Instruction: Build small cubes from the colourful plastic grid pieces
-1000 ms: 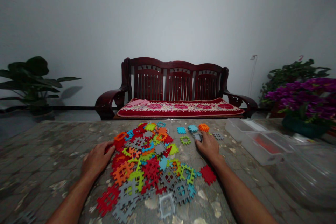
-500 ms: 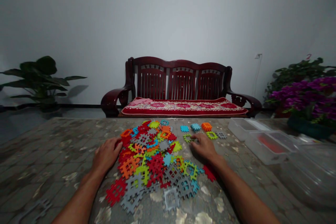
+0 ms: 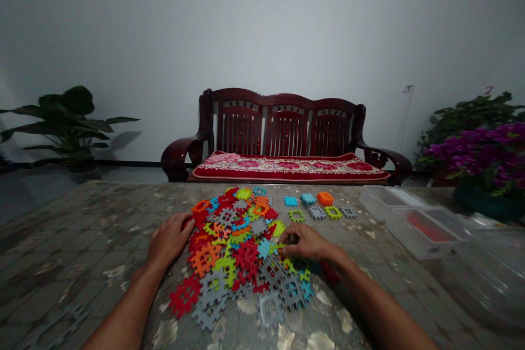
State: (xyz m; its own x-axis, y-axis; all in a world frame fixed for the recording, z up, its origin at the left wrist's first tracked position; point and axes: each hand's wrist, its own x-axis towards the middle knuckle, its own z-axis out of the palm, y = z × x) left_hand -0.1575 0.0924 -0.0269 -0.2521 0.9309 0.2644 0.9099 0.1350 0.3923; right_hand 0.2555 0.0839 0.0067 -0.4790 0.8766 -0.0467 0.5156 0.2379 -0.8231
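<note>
The right hand lies knuckles up on the right side of the pile, its fingers bent and pointing left onto the mixed tiles; whether they pinch one or only touch cannot be told. A red tile shows just under its wrist.

The left hand is released, palm down on the table at the pile's left side; its fingertips touch red tiles there.

The pile is a loose heap of flat notched squares in red, orange, green, blue and grey; it sits mid-table and spreads toward the near edge, where a grey tile lies outermost.

Beyond the right hand, toward the far edge, seven tiles lie singly in two short rows, each apart from the next. The far row has a blue tile, a second blue and an orange one; the near row has a green frame, a grey square, a second green and a small grey.

Right of these rows, toward the far right corner, stand two clear boxes; the far box is beside the near box, which has something red inside. A lone grey piece lies at the near left corner.

Past the far edge stands a dark sofa with a red cushion; a plant is at its left and purple flowers at its right.
</note>
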